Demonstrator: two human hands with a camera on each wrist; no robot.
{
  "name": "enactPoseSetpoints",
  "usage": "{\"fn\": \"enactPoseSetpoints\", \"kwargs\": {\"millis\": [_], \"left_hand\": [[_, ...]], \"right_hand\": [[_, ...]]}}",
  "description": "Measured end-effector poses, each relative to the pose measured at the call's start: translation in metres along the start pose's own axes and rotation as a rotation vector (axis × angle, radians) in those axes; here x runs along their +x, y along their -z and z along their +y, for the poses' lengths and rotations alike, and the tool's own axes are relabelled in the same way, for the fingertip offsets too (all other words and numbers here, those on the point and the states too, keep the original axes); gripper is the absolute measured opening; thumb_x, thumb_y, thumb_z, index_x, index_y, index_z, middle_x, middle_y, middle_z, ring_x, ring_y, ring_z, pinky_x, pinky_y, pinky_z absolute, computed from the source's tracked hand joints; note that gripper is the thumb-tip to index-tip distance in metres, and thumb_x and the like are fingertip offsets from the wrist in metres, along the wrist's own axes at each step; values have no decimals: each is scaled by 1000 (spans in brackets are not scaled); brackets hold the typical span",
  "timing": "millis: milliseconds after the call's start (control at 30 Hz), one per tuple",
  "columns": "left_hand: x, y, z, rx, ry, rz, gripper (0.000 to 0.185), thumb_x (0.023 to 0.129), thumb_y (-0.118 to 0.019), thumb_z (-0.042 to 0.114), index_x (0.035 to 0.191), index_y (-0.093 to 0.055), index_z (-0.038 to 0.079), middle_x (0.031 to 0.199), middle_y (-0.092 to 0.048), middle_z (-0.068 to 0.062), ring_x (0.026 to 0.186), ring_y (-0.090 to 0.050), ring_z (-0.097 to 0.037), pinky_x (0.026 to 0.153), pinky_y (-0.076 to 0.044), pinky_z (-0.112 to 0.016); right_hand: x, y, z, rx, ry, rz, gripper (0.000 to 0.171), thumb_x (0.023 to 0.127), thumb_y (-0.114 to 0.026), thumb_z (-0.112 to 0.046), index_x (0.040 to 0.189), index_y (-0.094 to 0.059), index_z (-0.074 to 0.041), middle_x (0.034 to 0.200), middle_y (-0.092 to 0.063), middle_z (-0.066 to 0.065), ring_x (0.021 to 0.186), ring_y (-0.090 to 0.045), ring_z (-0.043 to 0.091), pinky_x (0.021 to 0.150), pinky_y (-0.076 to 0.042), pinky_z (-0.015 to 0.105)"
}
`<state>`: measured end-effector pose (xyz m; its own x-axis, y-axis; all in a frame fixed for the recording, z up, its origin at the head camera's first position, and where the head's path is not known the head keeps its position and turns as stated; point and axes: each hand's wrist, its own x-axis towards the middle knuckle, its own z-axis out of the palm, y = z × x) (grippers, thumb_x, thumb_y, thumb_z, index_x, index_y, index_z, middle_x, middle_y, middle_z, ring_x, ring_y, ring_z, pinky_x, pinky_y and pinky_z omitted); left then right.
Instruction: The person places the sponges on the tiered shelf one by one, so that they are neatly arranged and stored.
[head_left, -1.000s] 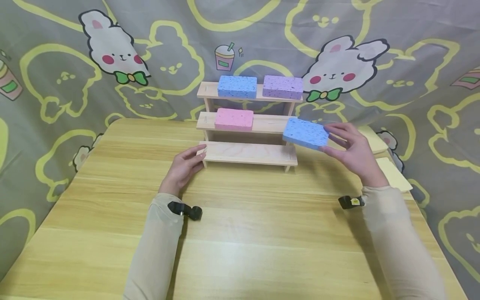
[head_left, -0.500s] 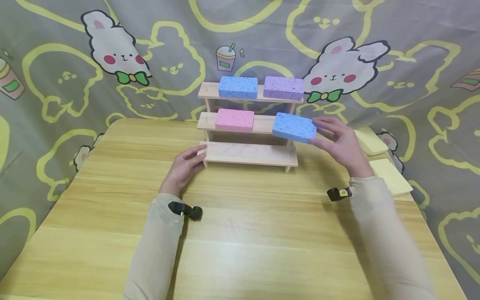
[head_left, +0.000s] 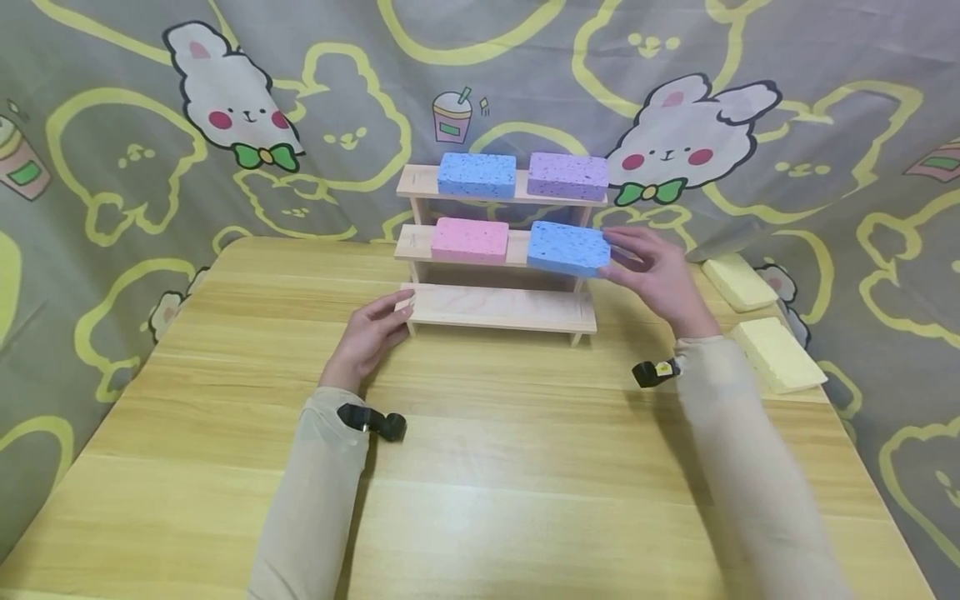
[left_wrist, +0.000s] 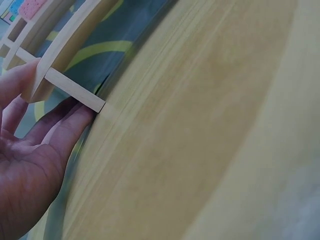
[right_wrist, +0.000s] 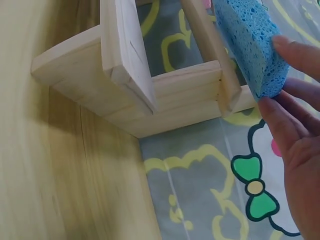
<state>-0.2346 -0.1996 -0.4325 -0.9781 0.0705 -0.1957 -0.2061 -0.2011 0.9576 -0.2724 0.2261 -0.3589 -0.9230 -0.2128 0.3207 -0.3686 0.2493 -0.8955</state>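
A three-step wooden shelf rack (head_left: 495,307) stands at the back of the table. My left hand (head_left: 367,337) grips the left end of its lowest step, and the left wrist view shows the thumb at the board's end and the fingers by the leg (left_wrist: 75,90). Between thumb and fingers my right hand (head_left: 660,275) pinches a blue sponge (head_left: 568,247) by its right end, at the right part of the middle step. Whether the sponge touches that step I cannot tell. Left of it lies a pink sponge (head_left: 470,240). The right wrist view shows the held blue sponge (right_wrist: 252,42) tilted.
On the top step sit another blue sponge (head_left: 477,174) and a purple sponge (head_left: 567,175). Two pale yellow sponges (head_left: 778,354) lie at the table's right edge. A patterned grey curtain (head_left: 337,100) hangs right behind the rack.
My right hand has carried the blue sponge leftward and slightly back, from right of the rack to the middle step's right part. The left hand stays on the rack.
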Motion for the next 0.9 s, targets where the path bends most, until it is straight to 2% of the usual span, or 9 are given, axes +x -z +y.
{"fn": "enactPoseSetpoints", "kwargs": {"millis": [133, 333, 567, 733, 833, 900], "left_hand": [[1, 0, -1, -2, -3, -1, 43, 95, -66, 9, 137, -57, 5, 155, -33, -6, 128, -49, -31, 98, -51, -34], [1, -1, 0, -20, -9, -1, 42, 95, -66, 7, 136, -57, 4, 154, -34, -7, 127, -50, -31, 98, -51, -34], [1, -1, 2, -67, 0, -3, 43, 94, -66, 4, 136, -57, 4, 154, -34, -8, 125, -51, -30, 99, -50, -35], [1, 0, 2, -58, 1, -1, 43, 95, -65, 5, 137, -56, 3, 155, -33, -6, 126, -50, -30, 98, -51, -34], [1, 0, 2, -57, 6, -2, 43, 94, -66, 5, 136, -57, 3, 155, -33, -6, 126, -50, -31, 98, -51, -34], [1, -1, 2, -64, 3, -4, 43, 94, -66, 4, 136, -56, 3, 155, -34, -6, 125, -50, -31, 98, -51, -35]], "right_hand": [[9, -5, 4, 42, -11, -9, 54, 83, -79, -3, 132, -58, 3, 138, -50, 12, 125, -53, 27, 103, -46, 32], [16, -7, 10, 36, -2, -25, 57, 84, -76, 0, 137, -53, 4, 146, -44, 11, 131, -46, 28, 108, -41, 31], [12, -8, 6, 55, 37, 16, 60, 85, -75, 2, 140, -50, 2, 147, -42, 13, 135, -41, 24, 113, -33, 31], [1, -8, -12, -19, 43, 14, 54, 88, -73, -2, 137, -52, 4, 143, -46, 19, 132, -43, 31, 113, -35, 40], [-7, -5, -21, -72, 17, 6, 54, 90, -71, -5, 139, -50, 5, 142, -48, 21, 131, -44, 36, 111, -36, 46], [-11, -1, -19, -114, -9, 3, 55, 91, -71, -8, 140, -50, 2, 142, -49, 19, 131, -45, 35, 110, -38, 47]]}}
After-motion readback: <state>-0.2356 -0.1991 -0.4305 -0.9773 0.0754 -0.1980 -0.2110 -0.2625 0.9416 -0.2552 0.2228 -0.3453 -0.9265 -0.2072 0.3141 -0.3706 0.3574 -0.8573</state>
